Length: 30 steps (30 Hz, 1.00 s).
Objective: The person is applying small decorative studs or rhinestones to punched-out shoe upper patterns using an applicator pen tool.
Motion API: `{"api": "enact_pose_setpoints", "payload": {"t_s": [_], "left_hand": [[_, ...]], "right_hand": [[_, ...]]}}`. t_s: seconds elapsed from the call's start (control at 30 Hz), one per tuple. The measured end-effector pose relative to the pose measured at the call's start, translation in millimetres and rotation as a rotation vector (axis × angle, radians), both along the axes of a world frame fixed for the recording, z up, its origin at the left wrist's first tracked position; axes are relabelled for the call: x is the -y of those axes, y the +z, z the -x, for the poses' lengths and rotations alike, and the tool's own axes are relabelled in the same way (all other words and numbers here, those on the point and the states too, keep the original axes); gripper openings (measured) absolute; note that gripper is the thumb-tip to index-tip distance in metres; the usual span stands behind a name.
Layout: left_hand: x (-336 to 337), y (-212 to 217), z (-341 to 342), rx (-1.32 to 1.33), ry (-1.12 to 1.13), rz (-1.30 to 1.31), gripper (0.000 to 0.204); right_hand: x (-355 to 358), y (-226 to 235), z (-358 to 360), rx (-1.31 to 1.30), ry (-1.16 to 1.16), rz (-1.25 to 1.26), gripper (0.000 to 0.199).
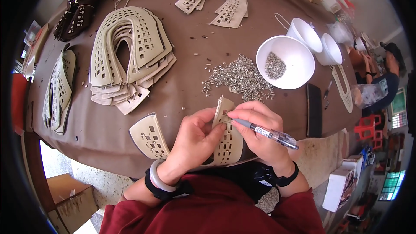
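Observation:
A beige, U-shaped shoe upper (pixel 229 147) with rows of square cut-outs lies at the table's near edge. My left hand (pixel 193 138) pinches its right arm between thumb and fingers, while the left arm of the U shows on the other side of that hand. A few small metal studs sit among the cut-outs. My right hand (pixel 262 130) holds a grey and clear pen (pixel 277 136), its tip end at the upper near my left thumb. What the right fingertips press there is too small to make out. Beyond both hands spreads a pile of small silver studs (pixel 242 78).
A white bowl (pixel 299 65) with some studs stands right of the pile, with white cups (pixel 305 34) behind. Stacked beige uppers (pixel 143 39) lie left, more uppers (pixel 229 0) at the back. A dark flat case (pixel 313 110) rests right. Another person (pixel 381 86) sits far right.

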<state>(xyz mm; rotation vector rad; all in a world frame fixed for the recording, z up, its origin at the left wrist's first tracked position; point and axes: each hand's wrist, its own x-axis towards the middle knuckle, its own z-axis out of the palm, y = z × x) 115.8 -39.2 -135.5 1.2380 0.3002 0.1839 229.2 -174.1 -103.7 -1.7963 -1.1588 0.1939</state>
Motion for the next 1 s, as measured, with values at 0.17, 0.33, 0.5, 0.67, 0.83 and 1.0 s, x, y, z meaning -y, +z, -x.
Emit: {"api": "enact_pose_setpoints", "payload": {"t_s": [0.17,0.33,0.5,0.67,0.83,1.0], "left_hand": [[-2.9,7.5,8.3,0.018,-0.023,0.143,0.029],[-13.2,37.8,42.1,-0.062,-0.072,-0.207,0.026],[-58.2,85.5,94.8,0.003,0.164,-0.124,0.023],[-177.9,106.5,153.9,0.208,0.867,-0.205,0.027],[-357.9,91.2,250.1,0.506,1.193,0.091,0.016],[-395.7,54.8,243.8,0.134,1.473,0.338,0.048]], "right_hand": [[-1.6,4.8,-6.4,-0.028,0.063,-0.058,0.017],[30.4,-10.0,-19.0,-0.536,0.024,-0.468,0.016],[37.7,-39.4,-18.9,-0.461,-0.063,-0.354,0.018],[36.4,-49.3,-21.4,-0.396,-0.072,-0.331,0.019],[31.3,-45.4,-19.2,-0.422,-0.036,-0.336,0.018],[34.0,-44.8,-20.2,-0.353,-0.053,-0.285,0.017]]}}
